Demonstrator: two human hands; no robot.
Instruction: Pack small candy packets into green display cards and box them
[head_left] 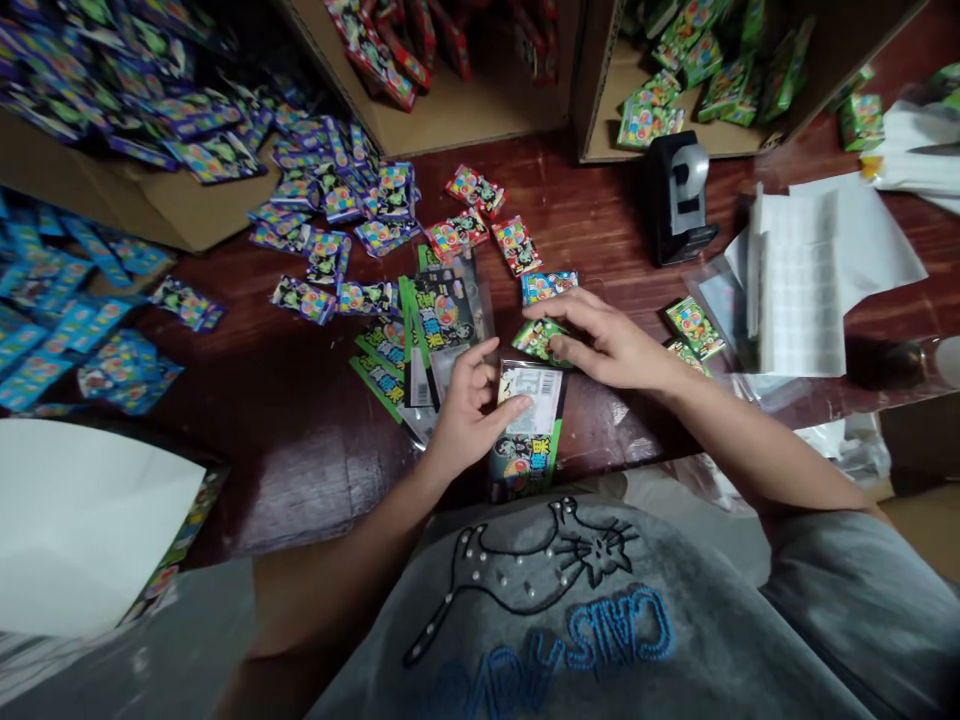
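Observation:
My left hand (476,408) has its thumb on a printed plastic bag (529,440) with a white label, at the table's front edge. The bag's upper end points away from me. Just beyond it, my right hand (592,340) pinches a green candy packet (538,338) between thumb and fingers. A blue packet (550,287) lies past my right fingertips. Several more printed bags (442,318) are fanned out left of my left hand, partly overlapping. Red packets (516,246) lie a little farther back.
Boxes of purple (217,155), red (397,60) and green packets (720,75) line the back. Blue packets (60,290) are piled at the left. A black tape dispenser (679,200) and white sheets (802,285) stand at the right.

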